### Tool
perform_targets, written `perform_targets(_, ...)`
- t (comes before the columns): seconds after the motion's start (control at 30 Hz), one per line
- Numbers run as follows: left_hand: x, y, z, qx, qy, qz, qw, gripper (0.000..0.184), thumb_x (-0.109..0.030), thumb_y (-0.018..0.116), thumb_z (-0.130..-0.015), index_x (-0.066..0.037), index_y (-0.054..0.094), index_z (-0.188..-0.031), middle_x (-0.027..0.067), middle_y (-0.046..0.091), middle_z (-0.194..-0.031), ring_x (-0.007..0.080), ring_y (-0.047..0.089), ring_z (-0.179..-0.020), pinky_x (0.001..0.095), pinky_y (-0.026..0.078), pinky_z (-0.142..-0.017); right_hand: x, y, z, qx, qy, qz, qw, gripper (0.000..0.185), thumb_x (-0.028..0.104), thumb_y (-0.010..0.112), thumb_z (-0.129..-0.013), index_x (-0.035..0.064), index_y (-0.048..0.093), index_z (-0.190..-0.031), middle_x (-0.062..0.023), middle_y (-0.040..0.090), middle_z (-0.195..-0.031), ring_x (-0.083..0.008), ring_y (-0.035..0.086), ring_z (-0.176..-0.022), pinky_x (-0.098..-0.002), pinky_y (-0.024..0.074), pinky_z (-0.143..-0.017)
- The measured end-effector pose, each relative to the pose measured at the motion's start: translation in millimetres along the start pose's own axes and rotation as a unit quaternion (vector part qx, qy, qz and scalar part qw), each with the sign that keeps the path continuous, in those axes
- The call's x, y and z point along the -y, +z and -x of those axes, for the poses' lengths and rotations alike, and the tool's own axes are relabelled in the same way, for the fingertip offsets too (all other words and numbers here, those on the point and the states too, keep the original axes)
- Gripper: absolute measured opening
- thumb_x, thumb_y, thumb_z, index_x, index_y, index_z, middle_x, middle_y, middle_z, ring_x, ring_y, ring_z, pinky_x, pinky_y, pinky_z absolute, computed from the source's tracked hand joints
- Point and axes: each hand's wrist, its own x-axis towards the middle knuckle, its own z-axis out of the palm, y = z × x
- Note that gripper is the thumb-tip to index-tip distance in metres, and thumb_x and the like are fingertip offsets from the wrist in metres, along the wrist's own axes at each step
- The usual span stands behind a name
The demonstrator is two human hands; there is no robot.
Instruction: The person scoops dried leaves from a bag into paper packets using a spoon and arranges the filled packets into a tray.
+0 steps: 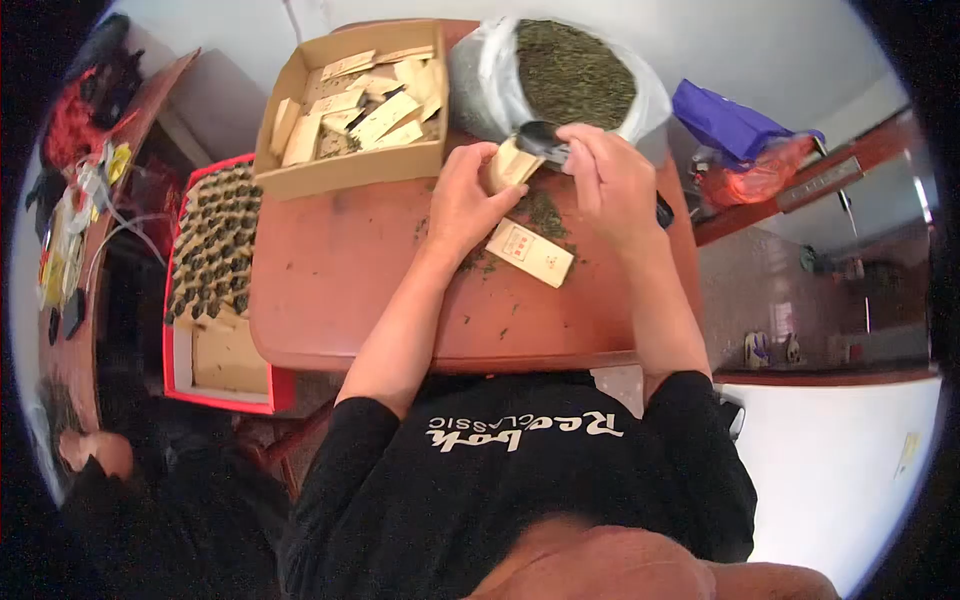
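Observation:
My left hand [465, 198] is closed around a small tan paper bag [507, 172], tilted with its mouth up and to the right. In my right hand [612, 182] is a small dark scoop [538, 138], pinched between the fingers and held at the mouth of that bag. Whether leaves are passing into the bag cannot be made out. Just below my hands lies a printed paper packet [532, 252] on the reddish table [350, 290]. Dried leaves [545, 217] are scattered around it. Behind my hands stands a clear plastic sack [488, 95] full of dried green leaves [575, 75].
A cardboard box [350, 172] with several paper packets stands at the table's back left. Left of the table, a red box [283, 390] holds rows of upright, dark-topped paper bags [215, 240]. A purple bag [730, 122] lies at right. Another person's hand [100, 452] shows at lower left.

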Motion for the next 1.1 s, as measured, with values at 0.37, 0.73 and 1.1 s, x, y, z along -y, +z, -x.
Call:
perform_targets(0.37, -21.3, -67.1, 23.9, -0.085, 0.039, 0.066, 0.993, 0.048, -0.016, 0.078, -0.069, -0.006, 0.057, -0.111, 0.0113, 0.056, -0.104, 0.0265, 0.059, -0.098, 0.0356, 0.05, -0.085, -55.5, -9.2, 54.9, -0.202, 0.268, -0.223, 0.915, 0.029, 0.019, 0.045, -0.102, -0.0016, 0.06, -0.116, -0.0033, 0.065, -0.072, -0.0051, 0.043, -0.056, -0.02, 0.0357, -0.054)
perform_targets(0.73, 89.4, -312.2, 206.2, -0.411, -0.222, -0.2, 0.861, 0.048, -0.005, 0.074, -0.076, 0.0, 0.051, -0.118, 0.0101, 0.059, -0.113, 0.019, 0.06, -0.1, 0.0326, 0.052, -0.082, -128.4, 2.8, 103.4, -0.275, 0.369, -0.329, 0.825, 0.032, 0.023, 0.049, -0.099, -0.0027, 0.058, -0.116, -0.0006, 0.058, -0.066, -0.008, 0.047, -0.053, -0.0209, 0.0331, -0.047)
perform_targets(1.1, 264.7, -403.6, 253.6, -0.461, -0.315, -0.154, 0.815, 0.049, -0.009, 0.077, -0.073, 0.002, 0.049, -0.113, 0.0133, 0.063, -0.103, 0.0201, 0.064, -0.085, 0.0323, 0.053, -0.073, -134.6, 7.3, 116.4, -0.249, 0.391, -0.342, 0.817, 0.033, 0.022, 0.049, -0.1, -0.0045, 0.056, -0.118, -0.0026, 0.058, -0.067, -0.0078, 0.047, -0.054, -0.0214, 0.0334, -0.047)
